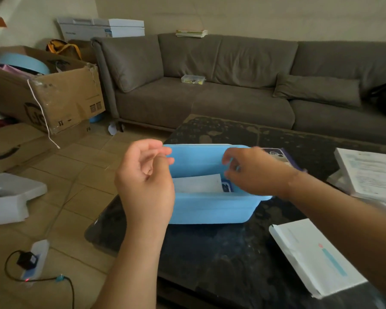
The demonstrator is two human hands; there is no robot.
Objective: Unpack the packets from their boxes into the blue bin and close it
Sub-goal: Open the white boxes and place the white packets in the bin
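The blue bin (212, 208) stands open on the dark table (221, 253). Inside it lies a white packet (197, 184) with a blue-printed one (227, 186) beside it. My left hand (146, 181) hovers at the bin's left end, fingers loosely curled, holding nothing. My right hand (252, 172) reaches over the bin's right side, fingers bent and apart, empty as far as I can see. A white box with a blue stripe (316, 257) lies at the table's near right. A purple-edged box (281, 156) sits behind the bin.
A stack of white boxes or papers (368, 175) sits at the table's right edge. Behind is a brown sofa (232, 85). Cardboard boxes (47, 90) stand on the floor at left, with a white foam piece (9, 197) and a power strip with cable (35, 259).
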